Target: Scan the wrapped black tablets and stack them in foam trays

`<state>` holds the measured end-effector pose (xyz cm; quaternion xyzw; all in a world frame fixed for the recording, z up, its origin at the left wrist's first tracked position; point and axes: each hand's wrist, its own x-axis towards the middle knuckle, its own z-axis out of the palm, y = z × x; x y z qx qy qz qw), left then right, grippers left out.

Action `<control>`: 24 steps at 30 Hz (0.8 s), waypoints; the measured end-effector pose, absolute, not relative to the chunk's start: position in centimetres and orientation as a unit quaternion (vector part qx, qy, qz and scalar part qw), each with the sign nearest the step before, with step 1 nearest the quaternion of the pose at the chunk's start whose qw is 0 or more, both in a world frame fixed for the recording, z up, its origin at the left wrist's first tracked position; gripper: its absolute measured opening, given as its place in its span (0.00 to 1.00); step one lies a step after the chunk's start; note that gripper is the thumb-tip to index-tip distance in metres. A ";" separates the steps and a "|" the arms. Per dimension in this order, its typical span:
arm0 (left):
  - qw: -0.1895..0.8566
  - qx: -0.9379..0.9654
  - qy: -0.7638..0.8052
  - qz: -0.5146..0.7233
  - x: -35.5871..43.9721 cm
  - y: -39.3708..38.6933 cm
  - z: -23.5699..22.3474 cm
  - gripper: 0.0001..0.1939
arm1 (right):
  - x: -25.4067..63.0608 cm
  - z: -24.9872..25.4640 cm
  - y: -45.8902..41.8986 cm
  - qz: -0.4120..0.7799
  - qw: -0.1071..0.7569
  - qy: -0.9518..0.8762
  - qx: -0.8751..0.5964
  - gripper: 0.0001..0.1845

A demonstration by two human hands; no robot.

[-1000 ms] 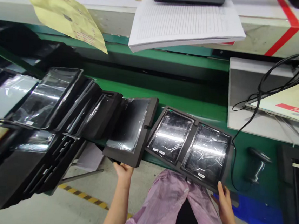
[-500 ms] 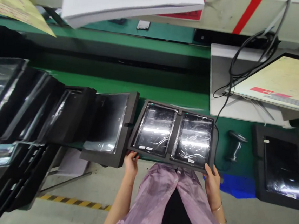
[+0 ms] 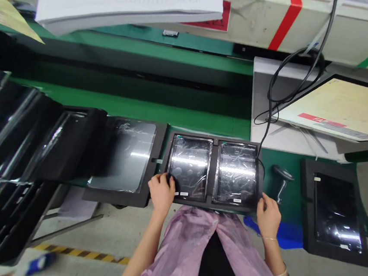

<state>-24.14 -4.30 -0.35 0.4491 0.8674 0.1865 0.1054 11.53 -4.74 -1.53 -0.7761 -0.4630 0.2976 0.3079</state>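
Note:
A black foam tray [image 3: 212, 175] lies in front of me, holding two dark screen panels side by side. Both the left panel [image 3: 189, 169] and the right panel [image 3: 236, 173] have shiny, wrinkled clear film and small white labels along the bottom. My left hand [image 3: 161, 193] is closed at the tray's lower left corner, its fingertips reaching over the rim beside the left panel. At the lower right corner, my right hand [image 3: 269, 215] has its fingers curled against the tray's side edge.
To the left sits another foam tray with a large film-covered panel [image 3: 125, 154], then a leaning row of black trays [image 3: 19, 126]. A handheld scanner [image 3: 280, 182], a monitor [image 3: 339, 109] and a foam tray with a dark panel [image 3: 338, 209] are on the right. A cable [image 3: 266, 128] hangs down.
The tray has straightened from a tilt to lie nearly square. My left hand has moved up from the bottom edge onto the left corner; my right hand has shifted to the right side edge.

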 end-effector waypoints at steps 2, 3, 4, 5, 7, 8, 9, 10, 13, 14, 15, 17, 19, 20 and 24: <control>0.066 0.463 0.877 0.114 -22.5 -3.2 -0.2 0.29 | 9.8 -1.5 -3.5 0.299 0.307 -0.509 -0.747 0.36; 0.063 0.450 0.885 0.102 -21.8 -2.7 -0.2 0.33 | 8.9 -1.6 -2.8 0.301 0.305 -0.523 -0.737 0.37; 0.064 0.431 0.895 0.098 -21.3 -2.3 -0.2 0.37 | 8.2 -1.8 -2.2 0.302 0.304 -0.530 -0.732 0.38; 0.067 0.411 0.904 0.099 -21.0 -1.9 -0.2 0.41 | 7.7 -2.0 -1.6 0.301 0.303 -0.530 -0.733 0.41; 0.078 0.378 0.918 0.097 -20.8 -1.3 -0.2 0.42 | 7.5 -2.3 -0.6 0.301 0.303 -0.510 -0.747 0.44; 0.086 0.371 0.919 0.100 -20.8 -1.0 -0.2 0.40 | 7.6 -2.4 -0.1 0.307 0.304 -0.493 -0.755 0.45; 0.094 0.373 0.917 0.105 -20.7 -0.7 -0.1 0.34 | 7.9 -2.4 0.3 0.318 0.305 -0.477 -0.760 0.44; 0.104 0.382 0.912 0.109 -20.6 -0.5 0.0 0.29 | 8.3 -2.3 0.7 0.336 0.307 -0.465 -0.760 0.41; 0.120 0.415 0.894 0.122 -19.8 0.2 0.7 0.22 | 8.8 -1.8 1.8 0.395 0.310 -0.460 -0.732 0.31; 0.115 0.417 0.893 0.123 -19.6 0.3 0.9 0.26 | 8.7 -1.7 2.2 0.399 0.312 -0.465 -0.726 0.29; 0.108 0.415 0.895 0.122 -19.6 0.3 1.2 0.31 | 8.5 -1.5 2.5 0.393 0.316 -0.468 -0.725 0.30; 0.104 0.413 0.898 0.113 -20.0 0.2 1.6 0.37 | 8.1 -1.3 2.9 0.365 0.327 -0.470 -0.734 0.36; 0.119 0.421 0.893 0.101 -20.8 -0.1 1.9 0.36 | 7.7 -1.2 3.0 0.352 0.334 -0.467 -0.740 0.40; 0.129 0.425 0.891 0.097 -21.2 -0.3 1.9 0.35 | 7.6 -1.3 3.0 0.355 0.336 -0.461 -0.741 0.41; 0.151 0.403 0.898 0.092 -21.8 0.1 1.7 0.33 | 7.6 -1.6 2.8 0.384 0.361 -0.396 -0.752 0.38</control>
